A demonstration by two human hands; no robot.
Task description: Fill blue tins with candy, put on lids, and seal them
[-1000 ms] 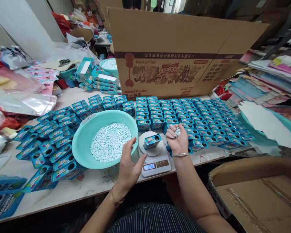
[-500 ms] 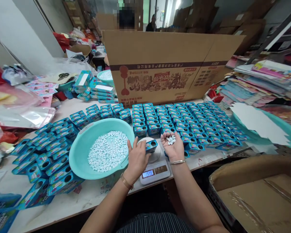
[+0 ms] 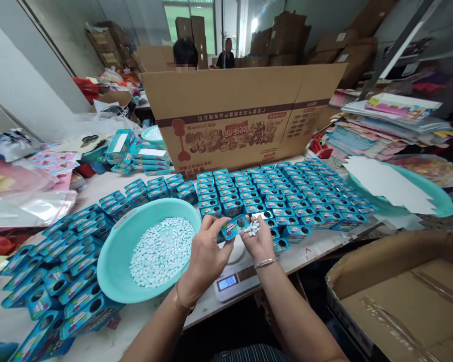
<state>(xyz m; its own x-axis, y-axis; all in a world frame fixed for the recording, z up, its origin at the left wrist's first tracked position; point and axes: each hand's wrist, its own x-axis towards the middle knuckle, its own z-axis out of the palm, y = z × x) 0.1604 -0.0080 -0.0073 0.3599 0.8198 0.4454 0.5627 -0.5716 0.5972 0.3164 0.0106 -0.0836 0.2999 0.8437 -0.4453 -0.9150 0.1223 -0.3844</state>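
Observation:
My left hand (image 3: 210, 246) grips a small blue printed box (image 3: 234, 228) between thumb and fingers, tilted above the scale. Close against the box's right end, my right hand (image 3: 259, 242) is cupped palm up around a little heap of small white tablets (image 3: 253, 229). Below both hands stands a white digital scale (image 3: 245, 285) with a lit display, its plate partly hidden. To the left, a turquoise basin (image 3: 111, 251) holds many of the same tablets (image 3: 162, 259).
Rows of blue boxes (image 3: 287, 193) fill the table's back; more boxes (image 3: 73, 251) lie left of the basin. Behind them stands a large cardboard sheet (image 3: 245, 90). An open carton (image 3: 400, 301) is at lower right. Paper stacks (image 3: 385, 120) rise at right. Two people are at the back.
My left hand has lifted the box off the scale and brought it to my right hand, which has moved slightly left. The scale's reading has dropped. The camera view has shifted.

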